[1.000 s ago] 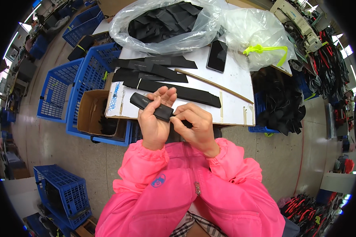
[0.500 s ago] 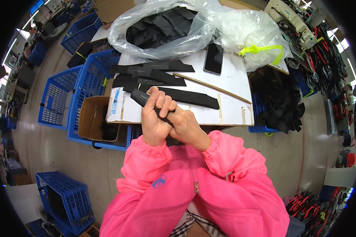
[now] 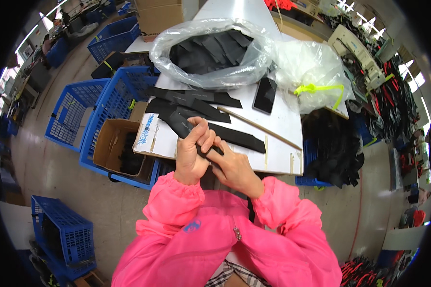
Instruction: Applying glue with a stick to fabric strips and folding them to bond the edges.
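Both hands meet in front of my chest on one black fabric strip (image 3: 178,125). My left hand (image 3: 191,155) is closed around it, and its far end sticks out past the fingers over the white table (image 3: 273,160). My right hand (image 3: 237,170) pinches the strip's near end, partly hidden between the fingers. Just beyond the hands, several more black fabric strips (image 3: 244,138) lie flat and overlap at the table's left. A thin wooden stick (image 3: 266,129) rests slantwise to the right of them.
An open clear plastic bag (image 3: 163,57) full of black pieces stands at the back. Beside it are a dark phone (image 3: 264,98) and a knotted bag with a yellow-green tie (image 3: 316,89). Blue crates (image 3: 74,115) and a cardboard box (image 3: 111,146) flank the left; a black heap (image 3: 337,158) lies right.
The whole view has shifted, so the table sits lower in it. The held strip's far end looks flatter and wider, and my right hand's fingers have moved to a looser pinch.
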### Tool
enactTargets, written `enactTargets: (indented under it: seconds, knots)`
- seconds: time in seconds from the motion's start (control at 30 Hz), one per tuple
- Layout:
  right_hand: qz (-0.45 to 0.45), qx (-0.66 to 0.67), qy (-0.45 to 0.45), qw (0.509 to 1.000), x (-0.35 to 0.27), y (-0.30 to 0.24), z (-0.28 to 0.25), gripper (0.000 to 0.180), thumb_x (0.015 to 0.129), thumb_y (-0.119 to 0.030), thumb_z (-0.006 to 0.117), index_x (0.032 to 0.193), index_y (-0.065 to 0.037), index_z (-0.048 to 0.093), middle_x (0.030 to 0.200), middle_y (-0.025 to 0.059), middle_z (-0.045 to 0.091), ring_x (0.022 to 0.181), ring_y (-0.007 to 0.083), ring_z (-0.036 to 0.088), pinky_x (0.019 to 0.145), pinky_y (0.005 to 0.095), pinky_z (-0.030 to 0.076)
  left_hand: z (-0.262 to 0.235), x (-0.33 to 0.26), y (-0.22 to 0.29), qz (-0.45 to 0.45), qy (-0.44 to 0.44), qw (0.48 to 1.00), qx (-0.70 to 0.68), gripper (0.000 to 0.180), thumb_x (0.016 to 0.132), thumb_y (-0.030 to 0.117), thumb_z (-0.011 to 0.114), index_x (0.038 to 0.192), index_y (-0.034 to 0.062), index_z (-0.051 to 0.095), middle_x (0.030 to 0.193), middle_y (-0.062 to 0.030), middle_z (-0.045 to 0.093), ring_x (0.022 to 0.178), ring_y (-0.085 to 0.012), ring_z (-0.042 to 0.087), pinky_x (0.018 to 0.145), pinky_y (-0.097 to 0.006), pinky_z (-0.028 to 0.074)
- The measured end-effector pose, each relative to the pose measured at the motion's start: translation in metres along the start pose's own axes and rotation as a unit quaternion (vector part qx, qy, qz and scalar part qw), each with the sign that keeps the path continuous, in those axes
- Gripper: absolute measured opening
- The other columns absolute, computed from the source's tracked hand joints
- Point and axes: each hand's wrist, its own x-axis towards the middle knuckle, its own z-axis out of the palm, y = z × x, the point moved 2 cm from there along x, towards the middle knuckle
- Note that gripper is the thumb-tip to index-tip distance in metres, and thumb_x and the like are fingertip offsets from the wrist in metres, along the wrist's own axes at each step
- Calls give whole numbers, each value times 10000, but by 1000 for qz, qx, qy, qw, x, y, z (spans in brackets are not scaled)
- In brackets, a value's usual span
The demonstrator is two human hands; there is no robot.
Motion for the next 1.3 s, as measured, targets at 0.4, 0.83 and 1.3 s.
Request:
enactTargets:
  seconds: [0.4,0.83,1.3]
  knots:
    - [-59,20,4,998,2,9,-4,232,743,-78,629,966,-81,566,917,144,562,599,355,582,489,431,469,22,-8,-7,-25,37,998,53,123,923,197,576,964,84,550,569,34,340,508,-90,392,823,-377,484]
    - [-42,-2,96,995,-18,30,31,378,625,-48,700,965,-5,542,873,164,572,658,370,597,495,389,467,29,-22,-21,17,-83,983,165,353,920,207,593,634,111,411,517,14,390,430,-116,437,737,-374,500]
    - [-51,215,174,960,13,-7,-100,321,723,-53,714,1040,-25,673,948,129,598,869,246,590,737,314,470,20,-28,7,107,-147,793,581,344,850,202,699,660,16,482,537,-25,454,496,-72,414,462,-244,355]
